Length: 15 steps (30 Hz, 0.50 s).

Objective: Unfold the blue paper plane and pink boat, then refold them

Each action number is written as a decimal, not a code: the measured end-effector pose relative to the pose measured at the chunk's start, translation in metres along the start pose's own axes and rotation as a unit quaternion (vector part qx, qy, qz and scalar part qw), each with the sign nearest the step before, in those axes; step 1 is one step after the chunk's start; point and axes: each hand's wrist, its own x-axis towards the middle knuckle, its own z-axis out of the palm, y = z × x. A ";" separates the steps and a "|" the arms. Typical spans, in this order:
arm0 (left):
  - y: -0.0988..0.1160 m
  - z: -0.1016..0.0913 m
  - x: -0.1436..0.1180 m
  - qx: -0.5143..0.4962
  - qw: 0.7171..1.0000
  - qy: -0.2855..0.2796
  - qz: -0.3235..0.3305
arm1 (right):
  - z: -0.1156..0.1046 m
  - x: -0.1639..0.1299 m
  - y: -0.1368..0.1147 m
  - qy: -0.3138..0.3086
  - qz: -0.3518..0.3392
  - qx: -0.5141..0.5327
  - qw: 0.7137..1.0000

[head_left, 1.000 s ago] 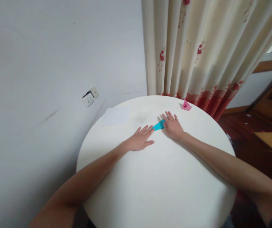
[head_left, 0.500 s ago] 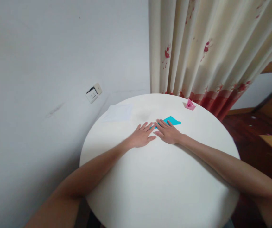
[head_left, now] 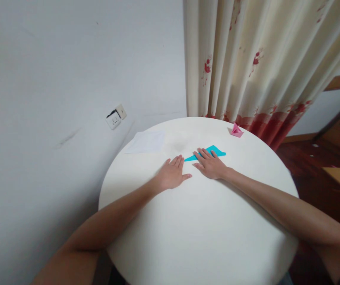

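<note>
A folded piece of blue paper point(head_left: 214, 149) lies flat on the round white table point(head_left: 202, 221), with a long thin point toward the left. My right hand point(head_left: 210, 165) rests palm down over its middle, fingers spread, hiding part of the paper. Beside the paper's left tip is my left hand point(head_left: 171, 173), laid on the table with fingers stretched out and thumb apart. Whether its fingertips touch the tip I cannot tell.
A pink folded paper piece point(head_left: 236, 130) stands near the table's far right edge. White paper point(head_left: 146, 141) lies at the far left. Behind are a wall with a socket point(head_left: 113, 120) and a cream and red curtain point(head_left: 247, 71) close to the table.
My left hand has slid left along the blue paper to its tip, uncovering the thin left part. My right hand has stayed in place on the paper.
</note>
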 end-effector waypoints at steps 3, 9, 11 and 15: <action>0.001 -0.001 -0.004 0.009 0.999 -0.011 -0.039 | -0.001 0.000 0.000 0.001 0.000 0.001 1.000; -0.001 0.005 0.002 0.002 0.993 0.057 -0.099 | -0.001 -0.001 0.000 0.000 0.004 0.003 1.000; 0.000 0.010 0.008 -0.007 0.992 0.111 -0.066 | 0.000 -0.001 0.000 0.003 0.002 0.002 1.000; 0.003 0.019 0.021 -0.047 0.988 0.132 0.060 | 0.003 0.001 0.002 0.005 -0.001 0.000 1.000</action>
